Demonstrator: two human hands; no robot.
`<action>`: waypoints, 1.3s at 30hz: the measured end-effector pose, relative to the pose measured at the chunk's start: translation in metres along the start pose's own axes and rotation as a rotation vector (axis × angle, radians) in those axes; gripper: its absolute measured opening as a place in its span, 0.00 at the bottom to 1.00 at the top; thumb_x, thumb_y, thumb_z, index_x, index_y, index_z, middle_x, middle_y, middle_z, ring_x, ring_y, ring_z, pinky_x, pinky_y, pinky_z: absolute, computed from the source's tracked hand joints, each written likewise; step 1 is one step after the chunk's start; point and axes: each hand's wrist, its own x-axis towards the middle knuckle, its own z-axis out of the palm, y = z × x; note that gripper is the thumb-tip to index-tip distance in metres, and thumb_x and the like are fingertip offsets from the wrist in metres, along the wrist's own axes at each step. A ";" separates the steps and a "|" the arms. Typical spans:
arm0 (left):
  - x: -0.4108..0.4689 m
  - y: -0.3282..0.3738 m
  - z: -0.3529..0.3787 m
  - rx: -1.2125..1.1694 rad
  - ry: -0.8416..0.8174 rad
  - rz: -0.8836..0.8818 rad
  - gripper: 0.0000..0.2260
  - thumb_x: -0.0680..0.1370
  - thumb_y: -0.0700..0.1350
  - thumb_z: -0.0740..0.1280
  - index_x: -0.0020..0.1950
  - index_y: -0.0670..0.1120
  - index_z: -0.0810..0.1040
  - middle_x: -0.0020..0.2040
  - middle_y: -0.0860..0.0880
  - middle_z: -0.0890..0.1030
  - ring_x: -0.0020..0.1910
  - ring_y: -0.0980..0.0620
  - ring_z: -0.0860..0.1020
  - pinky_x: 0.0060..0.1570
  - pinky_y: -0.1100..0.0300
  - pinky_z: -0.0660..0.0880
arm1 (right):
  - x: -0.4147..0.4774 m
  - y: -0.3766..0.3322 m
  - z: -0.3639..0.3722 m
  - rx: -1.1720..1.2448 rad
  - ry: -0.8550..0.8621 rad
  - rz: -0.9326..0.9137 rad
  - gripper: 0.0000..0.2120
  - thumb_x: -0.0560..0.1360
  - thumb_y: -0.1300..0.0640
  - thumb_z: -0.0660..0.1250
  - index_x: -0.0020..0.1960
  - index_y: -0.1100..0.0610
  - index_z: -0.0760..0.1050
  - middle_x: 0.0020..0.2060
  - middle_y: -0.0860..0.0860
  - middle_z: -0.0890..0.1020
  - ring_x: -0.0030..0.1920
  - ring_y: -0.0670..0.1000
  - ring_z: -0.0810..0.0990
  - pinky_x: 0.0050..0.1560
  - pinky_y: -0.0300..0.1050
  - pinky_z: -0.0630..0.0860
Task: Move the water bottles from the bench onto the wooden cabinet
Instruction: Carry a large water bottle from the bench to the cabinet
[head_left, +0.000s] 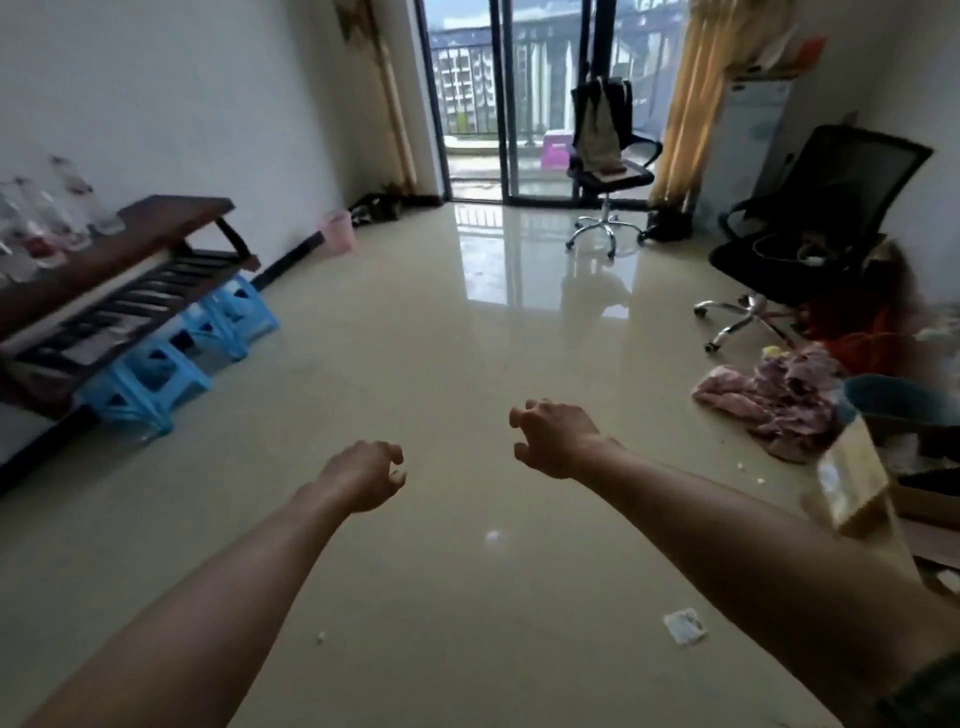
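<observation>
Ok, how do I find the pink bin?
Follow the white wall on the left, past the dark wooden rack holding clear bottles. Beyond it, before the balcony door, the pink bin stands on the floor against the wall. Unlike the blue stools under the rack, it is round and pink.

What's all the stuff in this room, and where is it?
clear plastic water bottles: several, too blurred to count, see-through, on top of the stand at far left
dark brown wooden stand with a slatted shelf: one, along the left wall
blue plastic stools: at least three, under the stand
pink plastic bucket: one, by the left wall past the stand
black office chairs: two, one by the glass door, one at right
pink-purple cloth heap: one, on the floor at right
white paper scrap: one, on the floor, lower right
left hand: one, empty, fingers loosely curled, over the floor
right hand: one, empty, fingers loosely curled, over the floor
</observation>
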 end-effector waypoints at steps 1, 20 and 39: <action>0.010 -0.029 -0.005 -0.028 0.003 -0.039 0.17 0.79 0.54 0.62 0.66 0.52 0.73 0.64 0.46 0.78 0.63 0.46 0.75 0.59 0.56 0.71 | 0.031 -0.020 -0.001 -0.008 0.002 -0.043 0.19 0.77 0.51 0.62 0.65 0.55 0.71 0.58 0.57 0.77 0.55 0.58 0.77 0.49 0.49 0.73; 0.249 -0.414 -0.113 -0.391 0.067 -0.594 0.15 0.77 0.52 0.63 0.61 0.50 0.77 0.59 0.46 0.80 0.57 0.45 0.78 0.57 0.55 0.75 | 0.571 -0.278 -0.008 -0.067 -0.099 -0.529 0.18 0.76 0.51 0.62 0.64 0.55 0.71 0.59 0.56 0.76 0.58 0.58 0.76 0.54 0.50 0.72; 0.504 -0.850 -0.230 -0.496 0.200 -0.739 0.13 0.75 0.52 0.66 0.57 0.50 0.79 0.56 0.43 0.80 0.54 0.45 0.79 0.53 0.55 0.76 | 1.018 -0.596 -0.040 -0.051 -0.044 -0.692 0.20 0.77 0.47 0.62 0.67 0.52 0.69 0.60 0.53 0.76 0.59 0.55 0.76 0.55 0.50 0.74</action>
